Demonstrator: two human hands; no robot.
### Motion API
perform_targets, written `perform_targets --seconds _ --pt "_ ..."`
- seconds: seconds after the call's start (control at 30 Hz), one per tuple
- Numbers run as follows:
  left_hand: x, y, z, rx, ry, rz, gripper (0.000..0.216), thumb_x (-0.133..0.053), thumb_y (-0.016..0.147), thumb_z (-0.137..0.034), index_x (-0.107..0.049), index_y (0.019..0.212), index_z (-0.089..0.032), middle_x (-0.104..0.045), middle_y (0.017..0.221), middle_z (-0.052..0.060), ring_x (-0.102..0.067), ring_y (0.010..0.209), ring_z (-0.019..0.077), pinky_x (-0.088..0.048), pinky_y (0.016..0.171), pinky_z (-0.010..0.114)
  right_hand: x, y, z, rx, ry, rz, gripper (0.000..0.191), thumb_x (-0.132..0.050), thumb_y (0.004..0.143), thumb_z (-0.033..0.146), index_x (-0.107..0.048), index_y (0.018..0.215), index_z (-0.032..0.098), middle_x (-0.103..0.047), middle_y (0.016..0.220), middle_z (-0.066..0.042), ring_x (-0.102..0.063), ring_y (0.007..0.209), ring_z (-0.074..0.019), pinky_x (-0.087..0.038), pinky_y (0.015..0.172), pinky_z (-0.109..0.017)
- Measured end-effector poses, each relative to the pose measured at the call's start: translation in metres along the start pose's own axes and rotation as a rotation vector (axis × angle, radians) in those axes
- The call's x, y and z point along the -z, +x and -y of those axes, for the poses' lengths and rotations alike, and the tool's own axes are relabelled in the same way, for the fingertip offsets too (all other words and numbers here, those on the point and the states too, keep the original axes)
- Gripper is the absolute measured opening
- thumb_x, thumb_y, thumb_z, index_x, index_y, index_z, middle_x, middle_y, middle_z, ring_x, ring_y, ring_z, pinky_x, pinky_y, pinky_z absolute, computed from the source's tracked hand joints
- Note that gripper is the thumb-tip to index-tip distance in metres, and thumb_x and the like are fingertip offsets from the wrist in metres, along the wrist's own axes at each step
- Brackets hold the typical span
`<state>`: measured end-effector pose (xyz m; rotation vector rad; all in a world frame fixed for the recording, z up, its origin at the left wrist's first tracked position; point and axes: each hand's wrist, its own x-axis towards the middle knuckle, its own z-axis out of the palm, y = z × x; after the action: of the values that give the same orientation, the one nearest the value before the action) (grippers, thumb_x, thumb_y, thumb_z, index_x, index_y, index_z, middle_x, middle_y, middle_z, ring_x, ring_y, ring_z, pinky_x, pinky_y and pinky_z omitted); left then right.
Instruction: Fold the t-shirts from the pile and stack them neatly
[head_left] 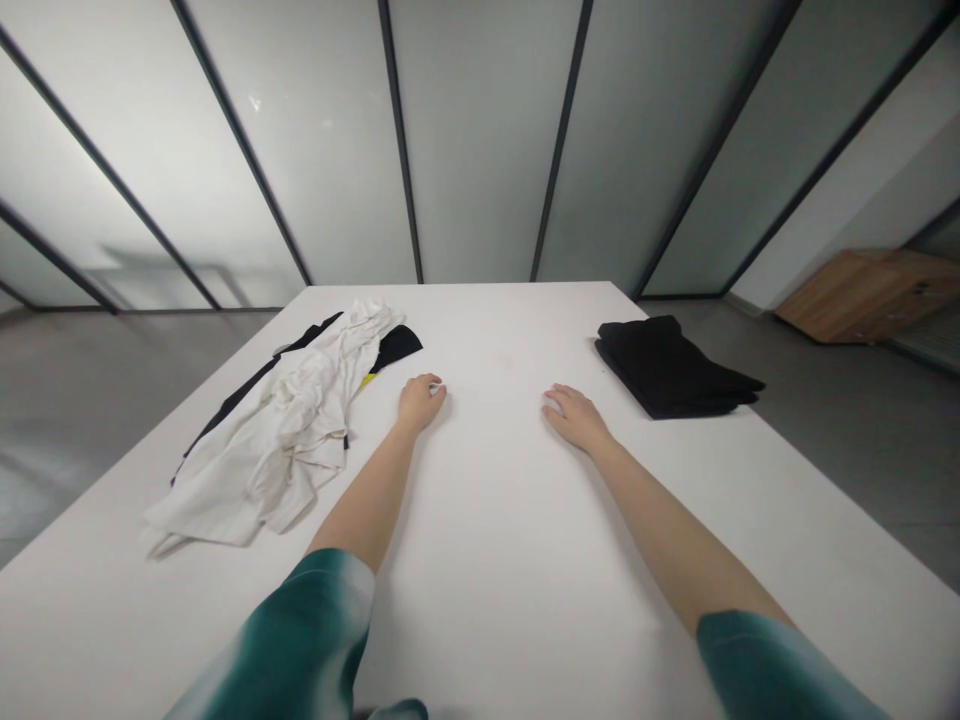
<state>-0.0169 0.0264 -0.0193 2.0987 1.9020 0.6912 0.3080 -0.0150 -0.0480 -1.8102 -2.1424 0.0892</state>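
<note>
My left hand rests on the white table, its fingers loosely curved and apart from the thumb, holding nothing. Just to its left lies a crumpled white garment, spread lengthwise over some black cloth that shows along its edges. A small yellow patch peeks out beside the white cloth. My right hand is on the table too, fingers slightly bent with a gap to the thumb and nothing in it. To the right of it sits a stack of folded black cloth near the table's right edge.
Beyond the far table edge stands a wall of frosted glass panels with dark frames. A wooden cabinet is on the grey floor to the right.
</note>
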Motion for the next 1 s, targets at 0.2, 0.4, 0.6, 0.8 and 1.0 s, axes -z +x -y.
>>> perform_targets --seconds 0.2,0.4,0.6,0.8,1.0 --pt "0.002 -0.001 -0.001 0.009 -0.036 0.017 0.030 -0.053 0.088 -0.028 -0.068 0.112 -0.018 -0.071 0.113 0.009 -0.064 0.106 0.0229 -0.047 0.097 0.035 0.004 0.000 0.004 -0.012 0.009 0.007 0.041 -0.049 0.092 0.031 -0.065 0.126 0.015 -0.055 0.142 -0.015 -0.048 0.133 -0.0277 -0.038 0.109 -0.042" --pt "0.001 0.002 -0.001 0.060 -0.047 -0.080 0.029 -0.052 0.086 -0.025 -0.067 0.109 -0.015 -0.068 0.115 0.012 -0.064 0.106 0.0229 -0.046 0.100 0.035 0.003 0.001 0.003 -0.011 0.020 0.003 0.040 -0.050 0.092 0.031 -0.066 0.125 0.015 -0.056 0.141 -0.014 -0.049 0.133 -0.0274 -0.038 0.109 -0.043" --pt "0.032 0.028 0.011 0.176 0.043 -0.049 0.034 -0.047 0.086 -0.018 -0.066 0.114 -0.016 -0.068 0.117 0.014 -0.062 0.111 0.0260 -0.046 0.097 0.036 0.000 0.001 0.002 -0.020 0.031 -0.021 0.039 -0.051 0.091 0.032 -0.066 0.124 0.018 -0.057 0.141 -0.013 -0.049 0.132 -0.0275 -0.039 0.109 -0.043" --pt "0.102 0.036 0.079 0.328 0.424 -0.262 0.038 -0.048 0.082 -0.019 -0.062 0.117 -0.012 -0.058 0.130 0.025 -0.049 0.124 0.0403 -0.040 0.097 0.054 0.000 0.000 0.003 -0.023 0.040 -0.028 0.039 -0.051 0.091 0.031 -0.067 0.123 0.018 -0.057 0.140 -0.013 -0.049 0.132 -0.0279 -0.038 0.109 -0.044" --pt "0.129 0.027 0.104 0.401 0.431 -0.231 0.035 -0.038 0.089 -0.022 -0.063 0.109 -0.009 -0.063 0.119 0.025 -0.054 0.119 0.0383 -0.039 0.099 0.053 0.004 0.000 0.009 -0.043 0.036 -0.025 0.038 -0.051 0.090 0.030 -0.067 0.123 0.017 -0.058 0.139 -0.014 -0.051 0.130 -0.0289 -0.040 0.106 -0.044"
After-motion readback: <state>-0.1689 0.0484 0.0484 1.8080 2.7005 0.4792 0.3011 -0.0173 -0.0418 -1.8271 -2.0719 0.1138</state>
